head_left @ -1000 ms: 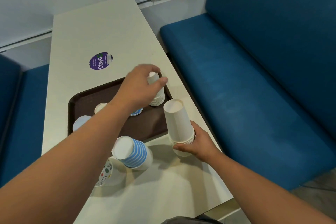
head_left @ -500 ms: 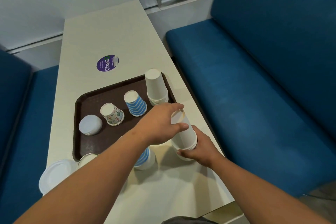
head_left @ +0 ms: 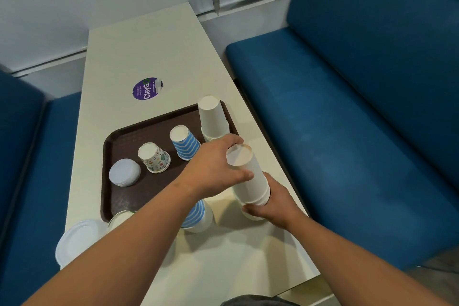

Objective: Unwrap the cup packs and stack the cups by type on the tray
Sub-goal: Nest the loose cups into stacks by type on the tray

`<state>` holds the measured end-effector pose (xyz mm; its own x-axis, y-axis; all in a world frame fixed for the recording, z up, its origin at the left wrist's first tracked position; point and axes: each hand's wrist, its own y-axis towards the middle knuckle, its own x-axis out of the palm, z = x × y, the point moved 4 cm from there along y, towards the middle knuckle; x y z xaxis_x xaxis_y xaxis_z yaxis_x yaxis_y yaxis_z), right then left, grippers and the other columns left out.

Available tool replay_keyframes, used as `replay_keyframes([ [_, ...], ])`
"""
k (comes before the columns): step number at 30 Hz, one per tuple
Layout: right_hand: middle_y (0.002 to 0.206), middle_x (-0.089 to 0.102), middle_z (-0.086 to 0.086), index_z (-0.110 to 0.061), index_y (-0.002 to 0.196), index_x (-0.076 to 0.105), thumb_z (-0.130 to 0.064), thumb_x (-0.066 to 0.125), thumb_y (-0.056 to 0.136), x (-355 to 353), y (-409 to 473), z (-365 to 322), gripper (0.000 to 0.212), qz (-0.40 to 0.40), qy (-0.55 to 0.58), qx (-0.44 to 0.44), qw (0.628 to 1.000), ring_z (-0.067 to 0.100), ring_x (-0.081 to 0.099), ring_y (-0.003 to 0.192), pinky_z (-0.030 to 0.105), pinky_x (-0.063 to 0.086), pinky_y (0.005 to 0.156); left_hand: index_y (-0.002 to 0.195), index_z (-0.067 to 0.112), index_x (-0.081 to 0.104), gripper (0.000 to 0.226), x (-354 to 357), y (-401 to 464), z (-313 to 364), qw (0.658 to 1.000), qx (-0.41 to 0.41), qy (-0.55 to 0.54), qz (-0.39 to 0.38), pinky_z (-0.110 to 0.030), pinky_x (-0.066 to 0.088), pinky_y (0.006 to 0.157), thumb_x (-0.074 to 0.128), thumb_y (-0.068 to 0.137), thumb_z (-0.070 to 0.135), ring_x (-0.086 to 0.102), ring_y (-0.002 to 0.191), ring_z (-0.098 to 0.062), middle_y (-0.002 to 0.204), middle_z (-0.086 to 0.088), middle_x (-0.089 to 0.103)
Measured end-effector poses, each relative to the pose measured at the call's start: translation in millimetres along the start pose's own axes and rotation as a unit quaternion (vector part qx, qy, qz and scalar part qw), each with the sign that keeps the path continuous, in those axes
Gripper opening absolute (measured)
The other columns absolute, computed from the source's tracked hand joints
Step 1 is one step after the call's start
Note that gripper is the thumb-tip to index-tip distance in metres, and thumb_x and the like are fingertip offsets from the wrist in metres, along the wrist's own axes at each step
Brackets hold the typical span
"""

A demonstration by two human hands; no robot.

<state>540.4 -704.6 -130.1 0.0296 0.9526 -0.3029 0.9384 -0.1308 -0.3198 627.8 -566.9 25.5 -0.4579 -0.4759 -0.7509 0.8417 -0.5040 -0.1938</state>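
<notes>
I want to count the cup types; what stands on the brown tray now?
On the brown tray: a plain white cup stack, a blue striped cup, a patterned cup and flat white lids. The left forearm covers its near edge.

Cream table point(head_left: 154, 52), purple round sticker point(head_left: 147, 88) (reads "ClayG"), blue bench seat point(head_left: 347, 112)

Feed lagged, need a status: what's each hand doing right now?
Left hand: grip around the upper part of the tall stack of plain white paper cups.
Right hand: holds that stack's base.
</notes>
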Motion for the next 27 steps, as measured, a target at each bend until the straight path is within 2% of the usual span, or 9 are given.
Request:
replay_keyframes([
  [2, 0.110, 0.066, -0.020, -0.051, 0.116, 0.049, -0.039, 0.091, 0.058, -1, 1, 0, 0.073, 0.002, -0.009, -0.001, 1.000, 0.001, 0.061, 0.101, 0.032, 0.054, 0.087, 0.128, 0.030, 0.055, 0.061, -9, 2, 1, 0.999, 0.023, -0.035, 0.030, -0.018, 0.046, 0.094, 0.081, 0.073, 0.033, 0.058, 0.105, -0.004, 0.115, 0.013, 0.062],
  [4, 0.111, 0.066, -0.021, -0.053, 0.115, 0.049, -0.037, 0.093, 0.056, -2, 3, 1, 0.075, 0.000, -0.010, 0.003, 1.000, -0.002, 0.060, 0.103, 0.029, 0.052, 0.087, 0.123, 0.028, 0.060, 0.051, -27, 7, 6, 0.991, 0.054, -0.075, 0.102, -0.004, 0.039, 0.089, 0.078, 0.075, 0.031, 0.054, 0.101, 0.004, 0.112, 0.014, 0.060],
  [5, 0.111, 0.065, -0.023, -0.055, 0.114, 0.049, -0.035, 0.095, 0.055, -2, 3, 1, 0.078, -0.003, -0.010, 0.006, 1.000, -0.004, 0.059, 0.103, 0.026, 0.051, 0.085, 0.120, 0.027, 0.062, 0.047, -39, 11, 9, 0.983, 0.073, -0.084, 0.144, -0.003, 0.038, 0.089, 0.074, 0.075, 0.032, 0.052, 0.102, 0.004, 0.113, 0.013, 0.059],
  [9, 0.108, 0.063, -0.029, -0.056, 0.114, 0.048, -0.031, 0.097, 0.054, -3, 2, -1, 0.081, -0.017, -0.016, 0.004, 1.000, -0.015, 0.056, 0.099, 0.007, 0.044, 0.075, 0.116, 0.023, 0.063, 0.041, -77, 33, 8, 0.957, 0.110, -0.044, 0.266, -0.024, 0.043, 0.096, 0.067, 0.077, 0.033, 0.051, 0.115, -0.009, 0.129, 0.002, 0.055],
  [13, 0.107, 0.064, -0.028, -0.053, 0.113, 0.051, -0.032, 0.097, 0.051, -3, 2, 1, 0.080, -0.024, -0.016, 0.013, 1.000, -0.009, 0.058, 0.099, 0.013, 0.046, 0.077, 0.119, 0.014, 0.059, 0.039, -100, 60, 2, 0.942, 0.111, -0.001, 0.316, -0.025, 0.041, 0.094, 0.070, 0.084, 0.027, 0.047, 0.123, -0.017, 0.138, -0.006, 0.048],
  [18, 0.108, 0.064, -0.031, -0.053, 0.115, 0.052, -0.034, 0.096, 0.053, -3, 3, 4, 0.079, -0.024, -0.004, 0.020, 1.000, -0.011, 0.057, 0.101, 0.016, 0.046, 0.080, 0.122, 0.011, 0.056, 0.041, -95, 93, -13, 0.953, 0.083, 0.056, 0.286, -0.015, 0.028, 0.096, 0.069, 0.086, 0.026, 0.042, 0.129, -0.020, 0.143, -0.008, 0.043],
  [21, 0.111, 0.064, -0.030, -0.055, 0.116, 0.050, -0.038, 0.095, 0.053, -3, 4, 4, 0.079, -0.017, 0.003, 0.024, 1.000, -0.007, 0.058, 0.104, 0.023, 0.048, 0.087, 0.123, 0.012, 0.054, 0.041, -75, 106, -31, 0.971, 0.042, 0.079, 0.220, -0.022, 0.030, 0.103, 0.068, 0.087, 0.027, 0.040, 0.132, -0.020, 0.148, -0.005, 0.038],
  [25, 0.113, 0.064, -0.028, -0.055, 0.118, 0.050, -0.044, 0.093, 0.052, -1, 5, 4, 0.080, -0.012, 0.001, 0.018, 1.000, -0.001, 0.059, 0.107, 0.028, 0.050, 0.090, 0.133, 0.015, 0.050, 0.047, -47, 108, -51, 0.989, -0.029, 0.109, 0.091, -0.031, 0.027, 0.111, 0.063, 0.091, 0.032, 0.034, 0.139, -0.023, 0.155, -0.005, 0.031],
  [27, 0.113, 0.064, -0.028, -0.053, 0.118, 0.051, -0.046, 0.092, 0.050, -2, 5, 4, 0.080, -0.008, 0.004, 0.016, 1.000, -0.003, 0.059, 0.106, 0.027, 0.050, 0.089, 0.138, 0.018, 0.049, 0.049, -49, 101, -47, 0.990, -0.044, 0.101, 0.090, -0.033, 0.027, 0.112, 0.061, 0.093, 0.033, 0.031, 0.141, -0.024, 0.158, -0.004, 0.027],
])
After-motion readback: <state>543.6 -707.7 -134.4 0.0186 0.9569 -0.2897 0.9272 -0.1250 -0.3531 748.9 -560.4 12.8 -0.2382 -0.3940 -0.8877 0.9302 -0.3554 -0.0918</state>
